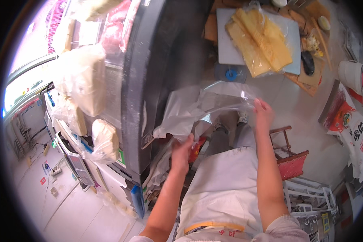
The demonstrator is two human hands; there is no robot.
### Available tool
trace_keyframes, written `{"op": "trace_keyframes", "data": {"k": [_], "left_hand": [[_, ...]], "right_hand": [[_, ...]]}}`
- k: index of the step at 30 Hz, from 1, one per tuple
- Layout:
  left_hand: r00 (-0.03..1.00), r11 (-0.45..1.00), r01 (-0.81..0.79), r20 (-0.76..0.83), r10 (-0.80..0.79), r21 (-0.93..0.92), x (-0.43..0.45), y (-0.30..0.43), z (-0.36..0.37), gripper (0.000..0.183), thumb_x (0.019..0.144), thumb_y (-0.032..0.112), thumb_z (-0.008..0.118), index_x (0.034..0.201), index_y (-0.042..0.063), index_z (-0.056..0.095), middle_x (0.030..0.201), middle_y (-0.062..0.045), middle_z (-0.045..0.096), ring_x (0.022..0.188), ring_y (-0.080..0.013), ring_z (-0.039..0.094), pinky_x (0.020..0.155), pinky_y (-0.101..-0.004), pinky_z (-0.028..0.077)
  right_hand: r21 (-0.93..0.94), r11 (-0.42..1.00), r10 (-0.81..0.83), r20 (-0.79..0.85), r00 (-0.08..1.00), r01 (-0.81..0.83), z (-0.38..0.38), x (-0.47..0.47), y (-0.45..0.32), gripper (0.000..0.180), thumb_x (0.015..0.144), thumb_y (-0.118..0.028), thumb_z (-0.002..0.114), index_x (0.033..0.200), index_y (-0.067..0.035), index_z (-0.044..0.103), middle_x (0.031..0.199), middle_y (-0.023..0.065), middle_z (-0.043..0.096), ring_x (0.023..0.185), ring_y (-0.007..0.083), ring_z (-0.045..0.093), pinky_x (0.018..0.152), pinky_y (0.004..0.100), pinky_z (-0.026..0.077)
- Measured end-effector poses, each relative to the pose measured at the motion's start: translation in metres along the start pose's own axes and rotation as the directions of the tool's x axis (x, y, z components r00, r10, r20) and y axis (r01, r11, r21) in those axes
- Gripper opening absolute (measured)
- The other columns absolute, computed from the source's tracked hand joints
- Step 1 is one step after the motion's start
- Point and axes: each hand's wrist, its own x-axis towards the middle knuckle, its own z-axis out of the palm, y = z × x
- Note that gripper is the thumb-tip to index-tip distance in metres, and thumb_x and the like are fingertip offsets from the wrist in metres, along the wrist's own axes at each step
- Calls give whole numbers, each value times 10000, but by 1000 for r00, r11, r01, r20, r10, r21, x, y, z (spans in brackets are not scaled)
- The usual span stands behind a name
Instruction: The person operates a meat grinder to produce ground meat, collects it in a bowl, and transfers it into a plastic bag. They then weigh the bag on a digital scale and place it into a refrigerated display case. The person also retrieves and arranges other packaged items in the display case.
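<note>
A clear plastic bag (220, 96) is spread between my two hands in front of my apron. My right hand (263, 110) is closed on the bag's edge at the right. Lower and to the left, my left hand (183, 151) grips the plastic with its thumb up; its fingers are blurred and partly hidden. Beyond the bag, yellow sheets of food (257, 39) in clear plastic lie across a white cutting board (231, 56) and a light blue one beside it.
To the left runs a dark counter edge (136, 90), with bagged pale blocks (87, 81) along it. A red stool (292, 165) stands near my right forearm. A white bucket (352, 77) and printed sacks (355, 130) are at the far right, above a white metal rack (308, 196).
</note>
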Motion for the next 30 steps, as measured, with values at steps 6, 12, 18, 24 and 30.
{"op": "trace_keyframes", "data": {"k": [6,12,18,24,30], "left_hand": [[926,947,-177,371,69,267,-133,-16,51,860,908,345,883,1548,-43,460,1560,-175,512,1450,-254,466,1192,-413,394],[880,970,-129,427,207,-204,-220,87,103,479,1087,270,667,1408,-66,549,1377,-207,668,1246,-277,663,1090,-400,519],[601,675,-734,539,591,78,-277,150,17,342,1103,-31,486,1424,-53,604,1329,-156,728,1237,-236,703,1077,-349,534],[577,577,-795,523,627,186,-362,213,-53,402,1121,-31,431,1498,-10,569,1292,-133,749,1215,-182,703,1064,-299,507],[574,637,-771,439,692,3,-358,234,-135,433,1163,79,411,1587,25,482,1334,-181,727,1177,-222,723,1028,-345,563]], "right_hand": [[-288,801,-485,201,851,525,-84,-153,-130,213,1003,-100,689,1177,3,756,874,92,763,738,162,690,661,372,542],[-86,660,-625,489,609,746,-83,-303,-206,355,912,-26,688,1261,-39,749,1099,236,739,988,396,742,811,459,585],[-68,621,-597,604,528,781,-129,-298,-308,236,923,-97,751,1140,-9,716,1108,179,732,1027,343,714,845,406,575],[178,888,-370,822,432,424,-58,-254,-314,419,968,-182,782,1323,-34,615,1268,114,709,1198,271,672,1032,379,525],[106,980,-118,991,-61,-168,7,-258,-322,603,990,-262,798,1463,31,568,1312,101,704,1200,202,678,1052,365,530]]}}
